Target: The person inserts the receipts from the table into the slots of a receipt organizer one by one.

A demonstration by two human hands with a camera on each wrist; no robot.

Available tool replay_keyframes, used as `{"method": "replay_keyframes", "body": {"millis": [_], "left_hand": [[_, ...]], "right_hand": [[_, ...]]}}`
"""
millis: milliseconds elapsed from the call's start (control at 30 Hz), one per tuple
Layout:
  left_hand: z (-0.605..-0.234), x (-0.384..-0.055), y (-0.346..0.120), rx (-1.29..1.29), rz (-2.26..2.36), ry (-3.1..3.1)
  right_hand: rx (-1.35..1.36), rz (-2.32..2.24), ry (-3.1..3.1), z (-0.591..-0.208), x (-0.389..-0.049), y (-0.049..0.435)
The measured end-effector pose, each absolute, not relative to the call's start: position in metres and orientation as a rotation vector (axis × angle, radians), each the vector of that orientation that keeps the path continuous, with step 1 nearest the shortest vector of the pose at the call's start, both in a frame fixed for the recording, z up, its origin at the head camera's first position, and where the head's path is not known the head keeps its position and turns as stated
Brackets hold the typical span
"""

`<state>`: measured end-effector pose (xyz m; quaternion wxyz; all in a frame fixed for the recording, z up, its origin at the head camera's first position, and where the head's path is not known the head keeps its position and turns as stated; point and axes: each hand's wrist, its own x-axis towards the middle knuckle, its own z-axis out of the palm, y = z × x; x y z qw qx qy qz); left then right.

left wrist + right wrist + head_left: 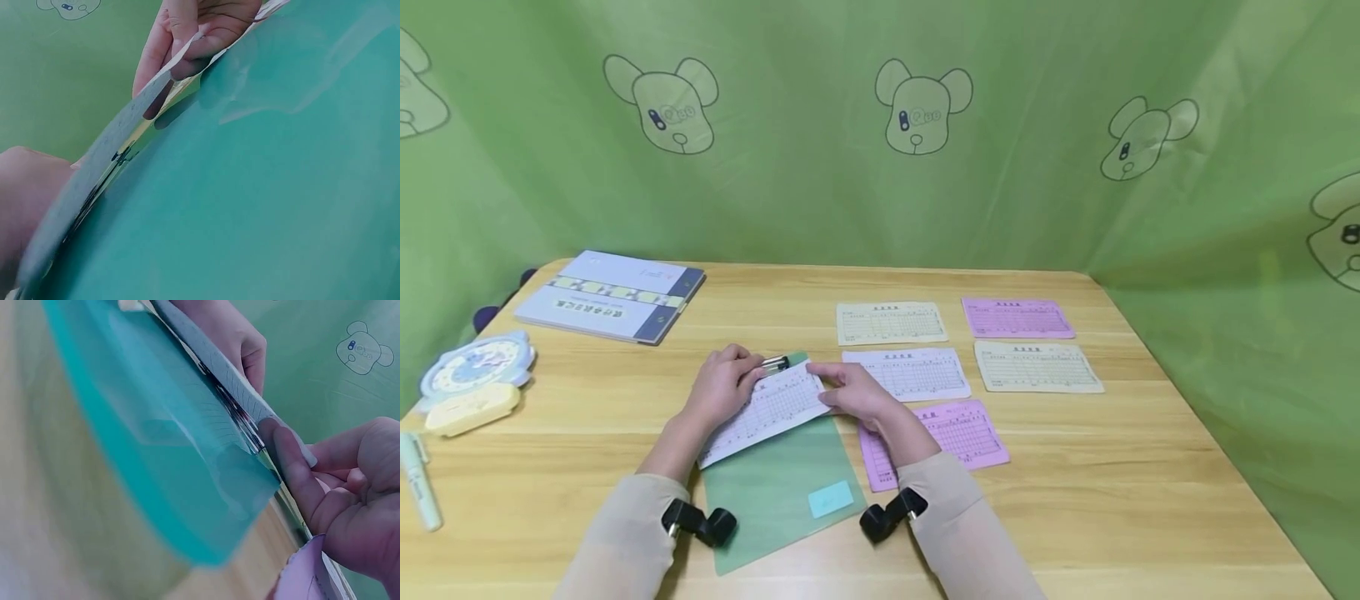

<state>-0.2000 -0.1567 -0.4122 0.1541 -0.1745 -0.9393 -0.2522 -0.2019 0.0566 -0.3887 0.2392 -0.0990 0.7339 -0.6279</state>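
Pinching a white slip [778, 410] at its right end with my right hand [856, 392], I have my left hand [722, 389] at its top edge, grip unclear. It slants over a green folder [771, 496] on the desk [1150, 483], a pink slip [970, 435] beside it.

Five slips [917, 375] right of folder [775, 492]

A green fabric curtain [820, 183] printed with outlined animal heads (each with rounded ears) surrounds a pale wood-grain table [1150, 467]. At far left lies a lilac-blue rectangular notebook [610, 292]; nearer, a light-blue scalloped disc [478, 362] adjoins a cream rounded oblong block [472, 410], then a mint-green slim marker [421, 483].
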Motion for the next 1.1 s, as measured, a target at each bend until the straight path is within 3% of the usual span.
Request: {"method": "replay_keyframes", "body": {"millis": [1100], "left_hand": [[-0.414,-0.2,-0.157,-0.52,-0.715,-2.686]], "right_hand": [[-0.176,-1.615,2.106,-0.392,-0.212,0.04]]}}
